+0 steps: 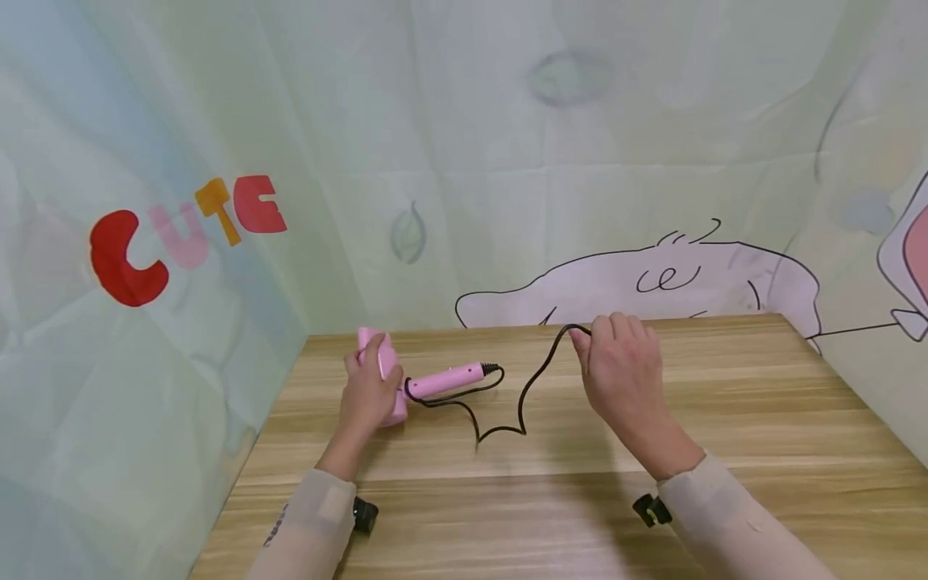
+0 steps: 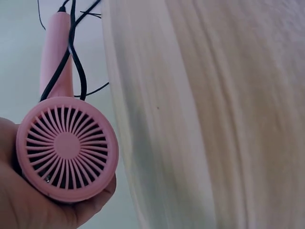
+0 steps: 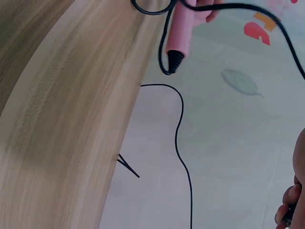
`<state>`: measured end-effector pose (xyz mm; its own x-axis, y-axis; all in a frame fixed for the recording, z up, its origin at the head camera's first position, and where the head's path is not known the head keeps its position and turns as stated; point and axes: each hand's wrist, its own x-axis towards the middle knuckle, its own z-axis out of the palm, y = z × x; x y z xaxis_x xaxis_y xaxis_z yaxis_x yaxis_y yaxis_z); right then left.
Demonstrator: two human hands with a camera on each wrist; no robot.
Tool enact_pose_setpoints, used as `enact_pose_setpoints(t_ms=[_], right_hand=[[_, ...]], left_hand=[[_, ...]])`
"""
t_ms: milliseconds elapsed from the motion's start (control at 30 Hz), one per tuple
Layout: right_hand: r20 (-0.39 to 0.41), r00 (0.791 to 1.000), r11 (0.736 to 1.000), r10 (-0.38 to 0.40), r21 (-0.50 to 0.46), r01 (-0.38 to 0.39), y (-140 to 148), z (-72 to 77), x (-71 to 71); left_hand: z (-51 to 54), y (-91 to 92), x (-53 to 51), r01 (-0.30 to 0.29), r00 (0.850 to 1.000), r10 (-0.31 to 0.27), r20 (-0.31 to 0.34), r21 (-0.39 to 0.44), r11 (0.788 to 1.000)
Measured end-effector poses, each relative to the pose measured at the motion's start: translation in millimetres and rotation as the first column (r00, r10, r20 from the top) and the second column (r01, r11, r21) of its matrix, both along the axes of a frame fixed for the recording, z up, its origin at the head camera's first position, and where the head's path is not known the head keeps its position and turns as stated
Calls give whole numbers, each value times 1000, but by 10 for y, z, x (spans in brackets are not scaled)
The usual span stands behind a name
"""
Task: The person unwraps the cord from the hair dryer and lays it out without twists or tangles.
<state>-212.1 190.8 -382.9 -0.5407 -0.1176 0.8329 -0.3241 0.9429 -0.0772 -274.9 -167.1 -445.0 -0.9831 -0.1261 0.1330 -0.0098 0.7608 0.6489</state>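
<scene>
A pink hair dryer (image 1: 445,380) lies toward the left of the table, its handle pointing right. My left hand (image 1: 370,391) grips its barrel, with fingers wrapped over the top. The left wrist view shows the round slotted grille (image 2: 66,145) facing the camera. A black cord (image 1: 522,403) loops round the base of the handle, then runs in bends across to the right. My right hand (image 1: 625,374) holds that cord in curled fingers, raised above the table. In the right wrist view a black piece (image 3: 288,217) shows between its fingers; whether cord or plug, I cannot tell.
The wood-grain table (image 1: 493,515) ends at a back edge just beyond both hands. Behind it hangs a printed cloth backdrop (image 1: 435,97) with letters and a cartoon figure. Small black devices (image 1: 652,510) sit on both wrists.
</scene>
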Motion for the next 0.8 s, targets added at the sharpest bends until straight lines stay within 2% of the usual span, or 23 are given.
enact_pose_setpoints(t_ms=[167, 367, 600, 800], right_hand=[[59, 998, 999, -38, 13, 37, 9, -44, -9], [122, 989, 996, -84, 33, 81, 38, -117, -38], [153, 980, 990, -127, 77, 116, 67, -196, -78], [167, 977, 985, -134, 128, 114, 66, -268, -112]], left_hand=[[22, -7, -5, 0, 1000, -1, 11, 88, 996], [72, -4, 13, 25, 999, -28, 18, 167, 986], [142, 4, 37, 60, 998, -63, 2, 248, 967], [203, 18, 56, 95, 995, -92, -24, 285, 954]])
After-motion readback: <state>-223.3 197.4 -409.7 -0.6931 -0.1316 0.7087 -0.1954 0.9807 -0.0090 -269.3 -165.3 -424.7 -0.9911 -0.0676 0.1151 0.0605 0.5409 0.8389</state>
